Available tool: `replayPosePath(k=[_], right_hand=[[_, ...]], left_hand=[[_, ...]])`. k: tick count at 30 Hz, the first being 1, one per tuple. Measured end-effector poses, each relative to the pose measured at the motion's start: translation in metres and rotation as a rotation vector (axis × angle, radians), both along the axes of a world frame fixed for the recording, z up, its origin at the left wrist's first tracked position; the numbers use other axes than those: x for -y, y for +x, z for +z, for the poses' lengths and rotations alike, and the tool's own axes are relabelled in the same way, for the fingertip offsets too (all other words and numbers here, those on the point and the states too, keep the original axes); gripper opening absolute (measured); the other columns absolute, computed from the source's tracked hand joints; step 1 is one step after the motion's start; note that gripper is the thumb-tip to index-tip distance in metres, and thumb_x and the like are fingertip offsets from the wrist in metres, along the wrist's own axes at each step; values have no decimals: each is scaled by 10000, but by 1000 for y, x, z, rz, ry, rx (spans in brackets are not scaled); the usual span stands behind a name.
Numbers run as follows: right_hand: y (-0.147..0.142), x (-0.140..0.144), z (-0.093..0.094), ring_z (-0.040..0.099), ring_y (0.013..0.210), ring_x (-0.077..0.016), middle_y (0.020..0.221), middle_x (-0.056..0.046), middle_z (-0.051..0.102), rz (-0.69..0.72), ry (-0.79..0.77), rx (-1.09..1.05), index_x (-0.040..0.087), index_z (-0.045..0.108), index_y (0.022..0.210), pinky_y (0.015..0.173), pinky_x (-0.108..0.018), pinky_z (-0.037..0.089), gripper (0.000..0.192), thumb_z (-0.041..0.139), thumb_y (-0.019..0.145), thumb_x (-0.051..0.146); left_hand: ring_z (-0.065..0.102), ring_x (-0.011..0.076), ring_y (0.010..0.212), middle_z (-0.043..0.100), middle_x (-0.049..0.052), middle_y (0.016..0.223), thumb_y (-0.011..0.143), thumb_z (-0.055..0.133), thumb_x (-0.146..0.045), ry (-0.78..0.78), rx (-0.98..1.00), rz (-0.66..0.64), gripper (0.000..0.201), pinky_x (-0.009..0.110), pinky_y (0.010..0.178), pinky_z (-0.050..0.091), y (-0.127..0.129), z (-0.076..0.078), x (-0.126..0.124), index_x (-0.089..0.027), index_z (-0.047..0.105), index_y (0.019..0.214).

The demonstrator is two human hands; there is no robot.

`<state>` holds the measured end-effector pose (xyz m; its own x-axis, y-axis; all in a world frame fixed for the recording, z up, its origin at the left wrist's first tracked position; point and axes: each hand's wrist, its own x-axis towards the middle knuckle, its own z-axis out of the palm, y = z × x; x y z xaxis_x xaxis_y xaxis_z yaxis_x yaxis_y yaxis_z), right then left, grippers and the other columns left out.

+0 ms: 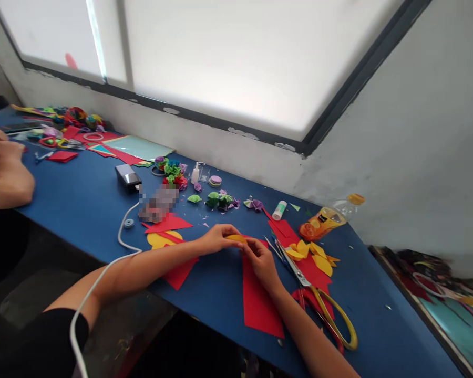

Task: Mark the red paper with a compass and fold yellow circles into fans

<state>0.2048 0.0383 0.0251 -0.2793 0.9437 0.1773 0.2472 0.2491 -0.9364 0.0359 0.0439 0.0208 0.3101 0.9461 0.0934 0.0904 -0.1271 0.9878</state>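
Between my two hands is a small piece of yellow paper (pixel 236 238), held just above the blue table. My left hand (pixel 217 239) pinches its left end, and my right hand (pixel 261 261) grips the right end. Under my right hand and forearm lies a long strip of red paper (pixel 260 304). Right of it rest scissors with yellow handles (pixel 299 274) and a pair with red handles (pixel 337 336). Several folded and cut yellow paper pieces (pixel 299 250) sit on red paper beyond the blades. Left of my forearm is a yellow paper shape (pixel 157 240), partly covered by red paper (pixel 181 272).
A drink bottle (pixel 326 219) leans near the wall beside a glue stick (pixel 279 210). Folded green paper pieces (pixel 216 200) and a small white bottle (pixel 195 173) stand further back. A white cable (pixel 120 239) runs from a black device (pixel 128 177). At far left is another person's arm (pixel 8 178).
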Motion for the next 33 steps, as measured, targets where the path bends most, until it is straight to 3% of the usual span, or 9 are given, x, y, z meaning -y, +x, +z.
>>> replayPosePath(k=[3, 6, 10, 15, 24, 33], right_hand=[[4, 1, -9, 641, 667, -207, 730, -54, 680, -39, -3, -24, 190, 625, 811, 665, -354, 545, 413, 650, 703, 589], [8, 0, -15, 645, 704, -207, 764, -50, 685, -83, -2, -44, 191, 636, 824, 712, -358, 542, 385, 660, 712, 559], [9, 0, -18, 650, 787, -203, 868, -57, 694, -113, -5, -74, 191, 640, 891, 785, -360, 529, 373, 656, 730, 527], [8, 1, -16, 658, 827, -207, 922, -66, 699, -81, -7, -94, 192, 647, 914, 803, -362, 529, 362, 678, 719, 495], [8, -4, -19, 658, 791, -192, 901, -62, 697, -78, -32, -119, 189, 649, 908, 756, -330, 539, 334, 678, 725, 467], [6, -2, -19, 653, 788, -187, 873, -47, 692, -96, -47, -125, 196, 643, 882, 763, -335, 542, 270, 674, 736, 421]], left_hand=[[637, 133, 760, 676, 16, 825, 703, 729, -296, -28, 116, -29, 303, 253, 726, 479, 0, -16, -1, -117, 601, 911], [636, 124, 757, 685, 25, 859, 695, 713, -310, -75, 179, -34, 323, 243, 709, 477, 0, -23, -4, -129, 597, 936], [612, 109, 639, 679, 11, 752, 682, 713, -301, -145, 180, -13, 280, 230, 616, 469, 1, -21, -4, -126, 612, 876], [607, 95, 645, 689, 9, 760, 662, 717, -254, -168, 180, 23, 268, 225, 641, 479, 2, -16, -1, -125, 627, 879], [630, 119, 692, 689, 4, 735, 662, 741, -286, -193, 145, 23, 253, 249, 684, 505, 0, -17, -5, -131, 642, 836], [651, 115, 663, 719, 18, 765, 736, 687, -197, -253, 105, 3, 149, 237, 653, 519, -1, -19, -4, -145, 696, 875]])
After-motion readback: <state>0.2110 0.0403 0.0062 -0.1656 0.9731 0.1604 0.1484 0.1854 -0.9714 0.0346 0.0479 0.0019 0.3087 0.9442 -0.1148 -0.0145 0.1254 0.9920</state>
